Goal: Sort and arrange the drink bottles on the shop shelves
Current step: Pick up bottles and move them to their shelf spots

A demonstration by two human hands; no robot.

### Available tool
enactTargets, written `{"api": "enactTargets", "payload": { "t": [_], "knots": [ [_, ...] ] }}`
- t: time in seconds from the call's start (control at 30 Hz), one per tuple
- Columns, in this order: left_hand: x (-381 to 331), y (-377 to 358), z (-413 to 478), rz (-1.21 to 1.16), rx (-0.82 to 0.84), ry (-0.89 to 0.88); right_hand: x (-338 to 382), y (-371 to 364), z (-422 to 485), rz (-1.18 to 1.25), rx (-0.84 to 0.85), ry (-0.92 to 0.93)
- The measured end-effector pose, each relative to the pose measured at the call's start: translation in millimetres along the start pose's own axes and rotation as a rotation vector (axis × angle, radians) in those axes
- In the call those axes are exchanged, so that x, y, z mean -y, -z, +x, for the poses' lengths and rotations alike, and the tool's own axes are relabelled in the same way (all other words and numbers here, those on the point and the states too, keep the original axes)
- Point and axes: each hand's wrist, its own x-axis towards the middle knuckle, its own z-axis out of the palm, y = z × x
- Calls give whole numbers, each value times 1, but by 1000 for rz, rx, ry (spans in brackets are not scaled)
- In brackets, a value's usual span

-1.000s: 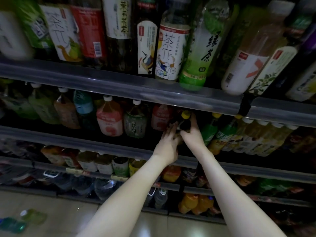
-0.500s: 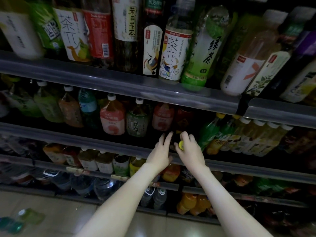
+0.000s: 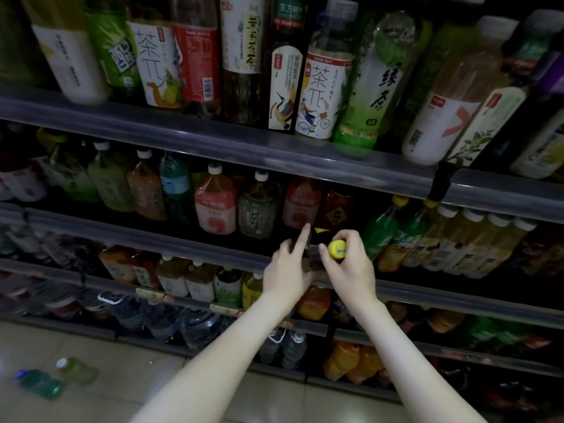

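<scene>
right hand (image 3: 351, 270): closed round the yellow cap (image 3: 337, 249) of the dark bottle (image 3: 313, 258).
left hand (image 3: 288, 270): index finger held straight, other fingers curled against the bottle's side.
dark bottle: held between both hands.
green bottles (image 3: 380, 230): just right of the right hand.

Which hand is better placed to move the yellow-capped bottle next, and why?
Right, probably. The right hand grips the yellow-capped bottle by its cap; the left hand lies beside it, index finger straight.
</scene>
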Motion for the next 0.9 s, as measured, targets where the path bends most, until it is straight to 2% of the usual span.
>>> {"api": "enactTargets", "payload": {
  "t": [0.07,0.17,0.37,0.67,0.9],
  "knots": [
    [7,8,-5,-27,15,-62,9,5,-2,-10,2,31],
    [12,17,-17,-219,116,-136,18,9,-8,-26,95,60],
    [46,-20,-49,-203,250,-28,-9,-10,-33,25,388,-46],
    [153,-180,-99,1,511,100,-148,-138,-140,-11,650,-335],
    [236,-317,-125,-41,543,251,-280,-254,-213,-119,761,-472]
  ]
}}
